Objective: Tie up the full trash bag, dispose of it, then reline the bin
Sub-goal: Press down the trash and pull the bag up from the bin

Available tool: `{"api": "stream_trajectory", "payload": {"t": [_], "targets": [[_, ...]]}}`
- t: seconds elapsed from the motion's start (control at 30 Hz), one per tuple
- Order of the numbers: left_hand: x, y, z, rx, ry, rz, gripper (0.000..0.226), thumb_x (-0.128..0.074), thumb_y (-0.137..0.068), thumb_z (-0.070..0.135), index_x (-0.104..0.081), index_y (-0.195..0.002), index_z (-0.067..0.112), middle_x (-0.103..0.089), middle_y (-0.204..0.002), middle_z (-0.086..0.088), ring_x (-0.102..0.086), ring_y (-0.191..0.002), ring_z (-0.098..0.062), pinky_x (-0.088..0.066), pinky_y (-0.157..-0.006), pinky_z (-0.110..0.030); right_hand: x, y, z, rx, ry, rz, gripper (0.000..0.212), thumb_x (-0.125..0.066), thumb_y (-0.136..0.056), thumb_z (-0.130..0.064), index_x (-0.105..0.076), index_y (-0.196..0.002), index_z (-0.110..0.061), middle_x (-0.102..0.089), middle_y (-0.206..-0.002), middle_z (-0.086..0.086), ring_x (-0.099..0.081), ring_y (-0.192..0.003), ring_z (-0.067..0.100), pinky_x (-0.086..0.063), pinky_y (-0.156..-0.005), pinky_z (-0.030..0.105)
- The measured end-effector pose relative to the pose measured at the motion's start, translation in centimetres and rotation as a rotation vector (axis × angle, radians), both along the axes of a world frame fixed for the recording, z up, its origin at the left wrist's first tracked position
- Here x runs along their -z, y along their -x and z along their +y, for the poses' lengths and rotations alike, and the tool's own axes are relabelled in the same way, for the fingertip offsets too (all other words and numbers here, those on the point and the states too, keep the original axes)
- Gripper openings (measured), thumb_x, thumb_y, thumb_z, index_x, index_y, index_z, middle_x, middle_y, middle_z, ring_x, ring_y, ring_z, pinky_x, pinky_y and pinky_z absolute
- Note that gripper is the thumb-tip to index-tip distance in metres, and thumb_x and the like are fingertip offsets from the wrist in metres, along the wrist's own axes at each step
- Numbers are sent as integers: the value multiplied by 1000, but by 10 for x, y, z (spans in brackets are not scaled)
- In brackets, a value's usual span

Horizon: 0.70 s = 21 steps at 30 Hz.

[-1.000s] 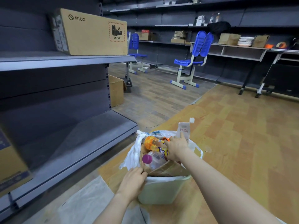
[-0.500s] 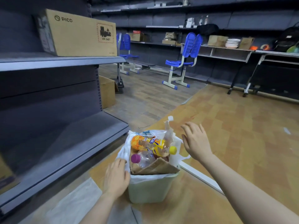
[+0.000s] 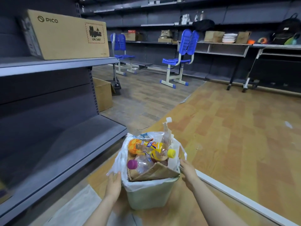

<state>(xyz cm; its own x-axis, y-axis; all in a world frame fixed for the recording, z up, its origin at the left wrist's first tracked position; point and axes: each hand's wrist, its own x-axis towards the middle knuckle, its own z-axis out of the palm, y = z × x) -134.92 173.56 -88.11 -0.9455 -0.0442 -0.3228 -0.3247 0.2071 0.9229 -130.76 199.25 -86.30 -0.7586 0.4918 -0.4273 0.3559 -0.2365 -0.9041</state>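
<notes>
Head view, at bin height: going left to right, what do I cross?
Grey shelf unit → left hand on the white bag's overhang → purple-capped bottle → brown cardboard → right hand at the bin's rim → white floor strip.

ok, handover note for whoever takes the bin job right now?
Left hand: open, fingers on the bag at the bin's left side.
Right hand: open, at the bag's right edge.
Bin stands on the floor, full: bottles and cardboard stick out on top.
Done: nothing; bag not gathered or tied.
Left: gather, tie, lift out, dispose, reline.
</notes>
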Motion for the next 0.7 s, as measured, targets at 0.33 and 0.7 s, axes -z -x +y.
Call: {"api": "stream_trajectory", "payload": {"t": [0.33, 0.7], "targets": [[-13, 6, -1, -154, -155, 71, 40, -59, -83, -13, -59, -122, -3, -58, -127, -22, -55, -117, -37, -44, -103, -49, -20, 3, -4, 277, -299, 182, 23, -58, -88, 1, -70, -108, -1, -70, -110, 16, -64, -105, 29, -49, -99, 46], [-25, -3, -2, -93, -138, 29, 50, -53, -78, -23, -57, -124, -5, -59, -121, -24, -58, -108, -41, -49, -88, -43, -35, -11, 13, 266, -527, 273, 19, -59, -86, 0, -75, -93, -8, -73, -94, 8, -66, -92, 23, -53, -89, 41]]}}
